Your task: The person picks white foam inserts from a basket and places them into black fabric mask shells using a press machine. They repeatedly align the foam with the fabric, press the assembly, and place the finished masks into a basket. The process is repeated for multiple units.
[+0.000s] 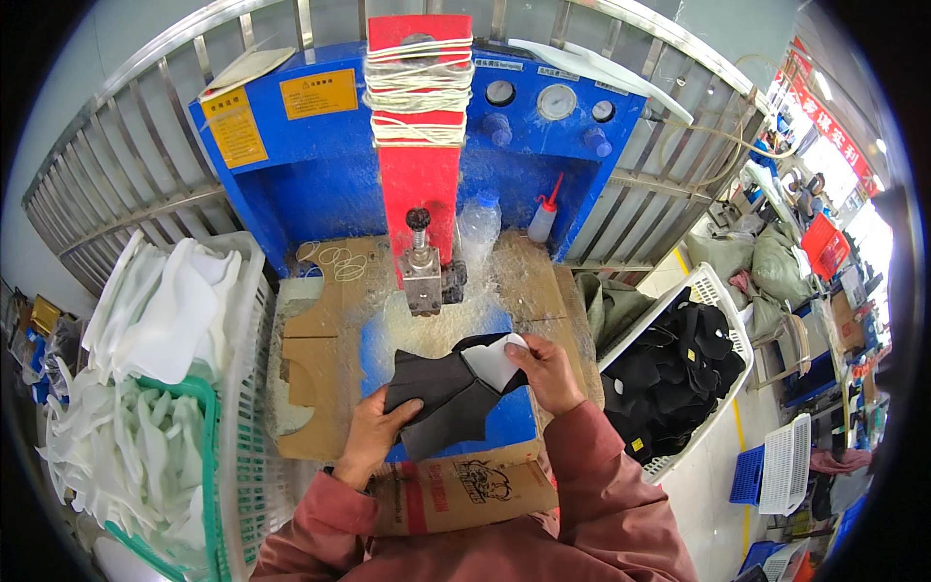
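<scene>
A black stitched fabric piece (438,392) is held in the air in front of a blue and red machine, spread between both hands. My left hand (371,430) is closed on its left edge, thumb on top. My right hand (549,372) pinches a small white sheet piece (492,363) at the fabric's right end, where a black flap stands up behind it. Whether the right fingers also grip the black fabric is hidden. Beyond the piece, the machine's metal head (422,279) hangs from a red arm (425,184) wound with pale cord. A blue plate (499,433) lies below the hands.
On the left, a white basket (254,388) and a green basket (210,427) hold white pieces. A white crate (729,303) of black pieces stands right. A plastic bottle (480,228) and a red-tipped squeeze bottle (543,219) stand behind the head. Cardboard (320,354) covers the table.
</scene>
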Motion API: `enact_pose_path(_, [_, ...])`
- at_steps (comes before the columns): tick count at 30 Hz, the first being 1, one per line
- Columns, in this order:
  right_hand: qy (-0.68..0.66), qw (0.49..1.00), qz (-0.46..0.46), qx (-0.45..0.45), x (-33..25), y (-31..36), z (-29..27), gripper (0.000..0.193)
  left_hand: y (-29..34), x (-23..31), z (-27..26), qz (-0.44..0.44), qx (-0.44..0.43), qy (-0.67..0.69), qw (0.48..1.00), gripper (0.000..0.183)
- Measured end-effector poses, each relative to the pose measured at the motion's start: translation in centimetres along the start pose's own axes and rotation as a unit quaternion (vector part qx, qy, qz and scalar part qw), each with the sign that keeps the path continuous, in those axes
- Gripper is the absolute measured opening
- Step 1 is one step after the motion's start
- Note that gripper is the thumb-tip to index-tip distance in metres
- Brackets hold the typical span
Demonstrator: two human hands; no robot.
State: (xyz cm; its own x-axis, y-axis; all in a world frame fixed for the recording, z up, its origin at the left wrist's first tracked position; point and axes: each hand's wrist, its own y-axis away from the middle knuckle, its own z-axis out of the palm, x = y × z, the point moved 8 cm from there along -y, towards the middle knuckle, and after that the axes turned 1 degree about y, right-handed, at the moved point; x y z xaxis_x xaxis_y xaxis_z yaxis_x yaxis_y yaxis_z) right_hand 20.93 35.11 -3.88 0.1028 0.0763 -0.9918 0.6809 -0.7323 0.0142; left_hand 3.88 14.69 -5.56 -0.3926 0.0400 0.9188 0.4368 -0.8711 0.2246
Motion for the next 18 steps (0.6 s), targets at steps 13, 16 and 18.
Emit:
enact_pose_path(13, [0.037, 0.991, 0.05, -0.118, -5.8, -7.6, 1.8, 0.024, -0.8, 1.6, -2.0, 0.01, 0.078, 0.147, 0.986, 0.022])
enact_pose_path(16, [0.043, 0.992, 0.021, -0.114, -6.8, -7.7, 2.3, 0.023, -0.8, 2.7, -2.5, 0.086, 0.087, 0.118, 0.986, 0.021])
enact_pose_path(18, [0.035, 0.992, 0.023, -0.119, -6.9, -7.8, 2.5, 0.023, -0.7, 3.0, -2.9, 0.113, 0.105, 0.116, 0.981, 0.021])
